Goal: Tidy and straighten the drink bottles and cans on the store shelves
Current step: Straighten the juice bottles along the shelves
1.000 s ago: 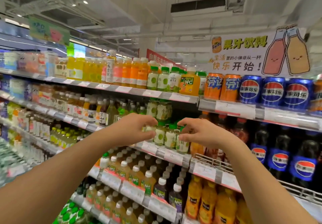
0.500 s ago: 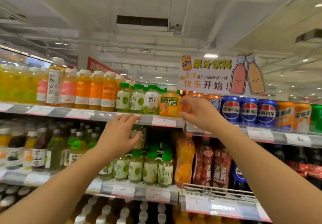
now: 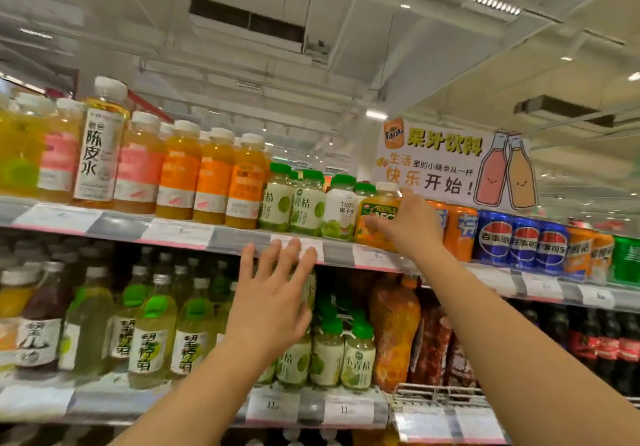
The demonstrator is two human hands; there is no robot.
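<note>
On the top shelf an orange NFC juice bottle with a white cap stands between green-capped pale bottles and orange cans. My right hand grips that juice bottle from the right side. My left hand is raised with fingers spread and straight, fingertips near the top shelf's price rail, in front of the green-capped bottles on the shelf below. It holds nothing.
Tall yellow and orange juice bottles fill the top shelf's left. Blue Pepsi cans stand right of the orange cans. A juice sign stands above them. Dark cola bottles sit at lower right, behind a wire rail.
The view has tilted up toward the top shelf. My right hand rose from the middle shelf and took hold of the NFC bottle. My left hand rose and opened its fingers.
</note>
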